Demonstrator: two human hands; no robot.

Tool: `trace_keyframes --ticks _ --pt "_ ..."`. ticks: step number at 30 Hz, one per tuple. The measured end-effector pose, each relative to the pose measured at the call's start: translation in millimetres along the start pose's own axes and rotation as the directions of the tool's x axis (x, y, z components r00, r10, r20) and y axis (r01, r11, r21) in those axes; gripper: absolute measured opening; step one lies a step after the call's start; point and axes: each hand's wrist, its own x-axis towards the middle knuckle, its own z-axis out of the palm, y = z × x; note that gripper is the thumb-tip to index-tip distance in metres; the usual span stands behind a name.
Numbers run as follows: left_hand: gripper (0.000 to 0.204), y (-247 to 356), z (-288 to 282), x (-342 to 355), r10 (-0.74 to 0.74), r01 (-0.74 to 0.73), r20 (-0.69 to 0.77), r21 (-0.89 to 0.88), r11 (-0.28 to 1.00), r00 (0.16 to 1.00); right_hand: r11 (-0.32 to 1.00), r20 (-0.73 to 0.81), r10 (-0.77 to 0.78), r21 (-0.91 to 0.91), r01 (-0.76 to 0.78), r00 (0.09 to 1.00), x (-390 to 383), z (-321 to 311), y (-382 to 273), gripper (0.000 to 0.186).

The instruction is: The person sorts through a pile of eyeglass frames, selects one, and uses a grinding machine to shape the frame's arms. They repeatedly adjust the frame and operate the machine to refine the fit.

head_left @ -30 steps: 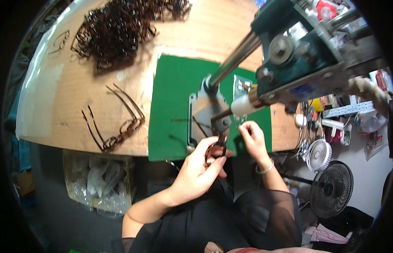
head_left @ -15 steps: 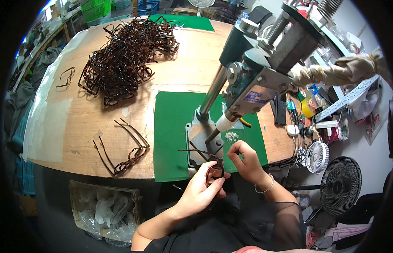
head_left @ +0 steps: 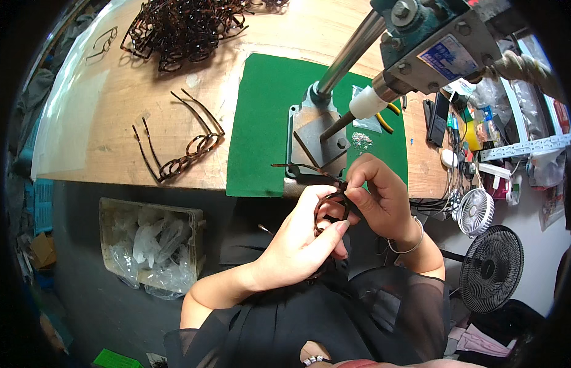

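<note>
A dark tortoiseshell eyeglass frame [head_left: 346,210] is gripped in my left hand [head_left: 298,239], thumb and fingers around its rim. One temple of it points left over the machine's metal base. At the frame's corner, by the hinge, my right hand [head_left: 380,193] closes in a pinch; whatever lies between those fingertips is too small or hidden to tell. Just beyond my hands stands a bench press [head_left: 445,58] with a rod in a white collar reaching down to its base plate [head_left: 319,138]. A small heap of tiny silvery pieces [head_left: 361,141] lies right of the base.
Another pair of eyeglass frames [head_left: 190,153] rests on the table at left, behind it a large pile of frames [head_left: 184,30]. A green mat [head_left: 258,122] lies under the press. Below the table edge sits a bin of plastic bags [head_left: 153,242]. Fans [head_left: 491,268] stand at right.
My view has tilted down, so the table sits higher in it. My right hand has come to the frame's hinge corner, from a pinch held apart from it. My left hand keeps its grip.
</note>
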Motion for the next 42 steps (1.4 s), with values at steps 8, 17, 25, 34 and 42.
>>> trace_keyframes --ticks 8,17,25,34,42 --pt "0.042 0.6 -2.6 -0.4 -0.035 0.034 0.016 0.007 0.999 0.999 0.955 0.124 -0.225 -0.17 0.244 0.966 13.4 -9.7 5.5 0.012" --pt "0.043 1.1 -8.8 -1.9 -0.048 0.045 0.055 0.065 0.997 0.997 0.974 0.13 -0.192 -0.099 0.205 0.973 19.3 -9.7 7.4 0.014" --pt "0.045 4.4 -10.0 -0.7 -0.07 0.071 0.07 -0.006 0.997 0.995 0.992 0.066 -0.109 0.071 0.105 0.992 15.9 -5.5 14.6 0.013" --pt "0.043 -0.3 -7.6 -1.8 -0.048 0.046 0.057 0.048 0.998 0.997 0.994 0.116 -0.107 0.033 0.104 0.988 16.8 -8.4 9.1 0.017" --pt "0.039 13.7 -7.5 12.5 -0.122 0.149 0.132 -0.219 0.964 0.984 0.926 0.027 0.037 0.374 -0.045 0.999 11.5 -11.9 18.0 0.019"
